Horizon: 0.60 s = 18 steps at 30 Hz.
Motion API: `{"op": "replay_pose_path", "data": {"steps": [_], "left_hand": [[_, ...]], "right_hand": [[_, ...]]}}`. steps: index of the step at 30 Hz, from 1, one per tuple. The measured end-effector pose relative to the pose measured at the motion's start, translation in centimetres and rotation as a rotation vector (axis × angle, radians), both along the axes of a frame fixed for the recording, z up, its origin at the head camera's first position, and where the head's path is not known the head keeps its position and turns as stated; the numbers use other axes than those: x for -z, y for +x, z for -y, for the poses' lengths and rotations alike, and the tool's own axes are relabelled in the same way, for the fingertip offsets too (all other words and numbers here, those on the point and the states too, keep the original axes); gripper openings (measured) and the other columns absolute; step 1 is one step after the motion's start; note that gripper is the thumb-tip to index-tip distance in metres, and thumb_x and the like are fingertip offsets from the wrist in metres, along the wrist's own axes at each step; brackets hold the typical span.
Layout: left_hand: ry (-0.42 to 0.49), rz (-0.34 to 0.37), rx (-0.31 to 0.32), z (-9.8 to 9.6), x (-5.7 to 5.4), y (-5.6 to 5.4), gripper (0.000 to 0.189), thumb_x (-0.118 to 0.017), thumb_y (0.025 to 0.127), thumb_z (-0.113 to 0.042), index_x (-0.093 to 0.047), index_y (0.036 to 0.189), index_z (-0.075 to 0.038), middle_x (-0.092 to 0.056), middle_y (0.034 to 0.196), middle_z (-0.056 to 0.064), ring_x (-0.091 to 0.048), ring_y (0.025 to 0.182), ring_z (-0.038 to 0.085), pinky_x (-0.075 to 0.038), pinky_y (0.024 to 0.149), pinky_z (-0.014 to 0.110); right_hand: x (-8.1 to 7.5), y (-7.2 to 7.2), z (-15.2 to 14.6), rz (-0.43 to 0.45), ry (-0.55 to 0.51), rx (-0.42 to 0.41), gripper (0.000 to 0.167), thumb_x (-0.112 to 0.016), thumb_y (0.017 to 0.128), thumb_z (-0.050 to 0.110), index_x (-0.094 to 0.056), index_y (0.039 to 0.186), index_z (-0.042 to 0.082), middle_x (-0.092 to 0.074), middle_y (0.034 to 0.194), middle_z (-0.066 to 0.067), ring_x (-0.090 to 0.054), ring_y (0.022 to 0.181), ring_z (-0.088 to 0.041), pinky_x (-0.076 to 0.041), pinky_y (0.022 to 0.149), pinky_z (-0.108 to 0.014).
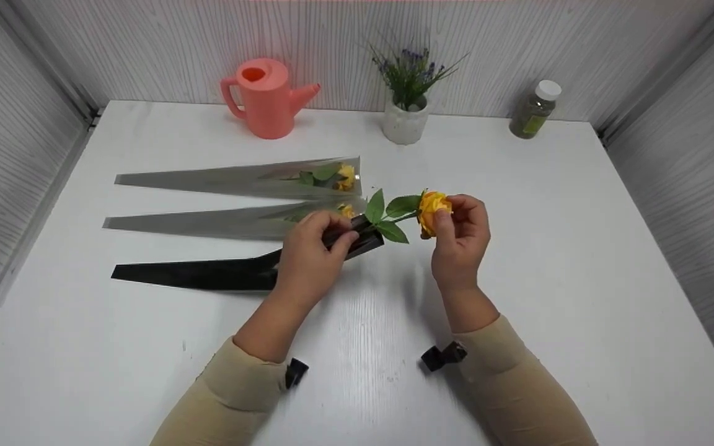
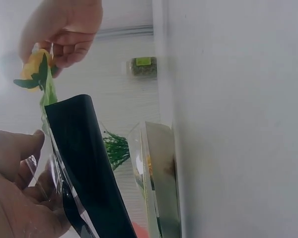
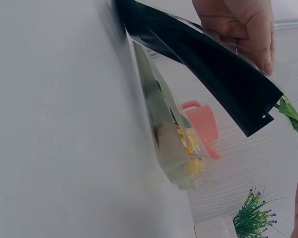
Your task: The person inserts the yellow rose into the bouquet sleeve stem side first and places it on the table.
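My left hand pinches the mouth of a black flower sleeve, its wide end lifted off the table and its narrow end pointing left. With thumb and fingers my right hand holds a yellow artificial rose by its bloom. The stem runs left into the sleeve's mouth; green leaves remain outside it. How deep the stem sits is hidden. In the left wrist view the sleeve has a dark face and a clear one. The right wrist view shows the raised sleeve with leaves at its end.
Two sleeved yellow roses, one farther back and one nearer, lie behind the black sleeve. Along the back stand a pink watering can, a potted plant and a lidded jar. Walls enclose the white table.
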<state>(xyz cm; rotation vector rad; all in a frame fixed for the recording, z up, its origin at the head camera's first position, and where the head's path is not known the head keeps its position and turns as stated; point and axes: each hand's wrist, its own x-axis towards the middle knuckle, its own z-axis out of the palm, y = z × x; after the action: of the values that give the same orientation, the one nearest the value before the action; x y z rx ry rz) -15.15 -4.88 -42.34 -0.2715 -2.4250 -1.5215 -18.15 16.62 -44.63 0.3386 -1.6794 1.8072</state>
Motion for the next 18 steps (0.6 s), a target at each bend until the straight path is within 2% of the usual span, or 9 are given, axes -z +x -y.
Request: {"op": "replay_pose_path", "data": {"steps": [8,13,18], "left_hand": [[0.042,-0.037,-0.043,-0.14,0.17,0.01,0.011,-0.080,0.095,-0.007,-0.072,0.102,-0.004,-0.073,0.102,0.008,-0.071,0.100,0.021,-0.057,0.088,0.038],[0.044,-0.035,0.006,-0.23,0.23,0.03,0.014,-0.081,0.094,-0.007,-0.071,0.105,-0.004,-0.073,0.106,0.008,-0.071,0.101,0.021,-0.056,0.090,0.038],[0.019,-0.029,0.051,-0.40,0.15,0.07,0.015,-0.082,0.093,-0.008,-0.072,0.105,-0.005,-0.074,0.109,0.006,-0.069,0.106,0.023,-0.054,0.094,0.040]], "right_hand": [[-0.16,0.02,0.15,0.051,-0.002,0.029,0.010,-0.057,0.097,0.006,-0.055,0.106,0.003,-0.059,0.098,-0.013,-0.063,0.074,-0.019,-0.057,0.063,-0.023],[-0.16,0.04,0.30,0.062,-0.024,0.007,0.008,-0.058,0.097,0.005,-0.055,0.104,0.002,-0.060,0.098,-0.013,-0.065,0.074,-0.019,-0.057,0.064,-0.023],[-0.38,0.13,0.24,0.078,0.001,-0.029,0.009,-0.059,0.098,0.005,-0.056,0.106,0.002,-0.060,0.099,-0.013,-0.065,0.075,-0.018,-0.057,0.065,-0.023]]}}
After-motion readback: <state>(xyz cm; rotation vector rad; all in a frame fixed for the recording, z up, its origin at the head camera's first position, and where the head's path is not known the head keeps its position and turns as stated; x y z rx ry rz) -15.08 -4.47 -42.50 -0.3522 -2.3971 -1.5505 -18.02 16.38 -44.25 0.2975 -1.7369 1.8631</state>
